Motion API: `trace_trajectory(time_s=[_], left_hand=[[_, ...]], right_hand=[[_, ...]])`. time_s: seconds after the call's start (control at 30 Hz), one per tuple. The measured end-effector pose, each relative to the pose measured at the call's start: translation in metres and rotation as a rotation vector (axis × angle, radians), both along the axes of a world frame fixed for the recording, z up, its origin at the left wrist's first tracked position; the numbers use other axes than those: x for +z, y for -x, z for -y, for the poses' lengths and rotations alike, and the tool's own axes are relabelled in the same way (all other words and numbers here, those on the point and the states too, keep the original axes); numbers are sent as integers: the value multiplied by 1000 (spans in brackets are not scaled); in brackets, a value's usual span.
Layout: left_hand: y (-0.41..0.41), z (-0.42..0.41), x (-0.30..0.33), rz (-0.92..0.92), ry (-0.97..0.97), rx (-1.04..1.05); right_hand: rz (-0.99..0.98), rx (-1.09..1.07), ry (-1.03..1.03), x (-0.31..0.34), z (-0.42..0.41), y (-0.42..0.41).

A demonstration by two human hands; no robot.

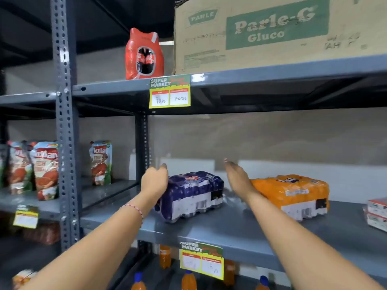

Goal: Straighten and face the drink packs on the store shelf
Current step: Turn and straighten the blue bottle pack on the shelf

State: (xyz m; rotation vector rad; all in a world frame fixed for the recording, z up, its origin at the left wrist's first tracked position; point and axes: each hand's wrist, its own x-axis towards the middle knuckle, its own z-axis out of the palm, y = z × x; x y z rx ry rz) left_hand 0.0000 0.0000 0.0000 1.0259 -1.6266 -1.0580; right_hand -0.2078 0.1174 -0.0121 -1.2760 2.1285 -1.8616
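— On the grey metal shelf (230, 229), near its left end, what have you got?
— Two shrink-wrapped drink packs: a blue pack (192, 195) askew, an orange pack (293, 195) toward the middle. My left hand (155, 183) curls against the blue one's left end; my right hand (237, 178) hovers spread between them.
— Above?
— One cardboard box (272, 34), one red pack (144, 54).

I count two shrink-wrapped drink packs on the middle shelf (209, 229): one purple pack (192, 195), one orange pack (293, 195). Above that shelf: one red pack (144, 54), one cardboard carton (272, 34).
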Motion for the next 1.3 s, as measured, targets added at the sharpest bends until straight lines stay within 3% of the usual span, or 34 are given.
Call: trace_trajectory(time_s=[0.2, 0.4, 0.5, 0.57, 0.7, 0.8, 1.1, 1.2, 1.3], left_hand=[[-21, 12, -18, -119, -456, -213], [-14, 41, -23, -81, -500, -332], [-4, 60, -18, -87, -533, -422], [2, 74, -16, -129, -467, -464], [9, 98, -12, -267, -152, -558], [11, 116, -20, -271, 10, -647], [15, 145, -55, -231, 236, -771], [14, 153, -49, -249, 268, -760], [13, 160, -45, -205, 204, -687]], right_hand=[[342, 68, -89, 1, 32, 19], [253, 135, -339, -2, 53, 25], [224, 83, -324, -1, 64, 32], [204, 59, -279, -3, 67, 36], [228, 83, -152, -11, 56, 34], [250, 107, -101, -21, 50, 26], [156, 130, -73, -39, 36, 3], [275, 183, -16, -32, 38, 5], [407, 42, 145, -27, 43, 12]])
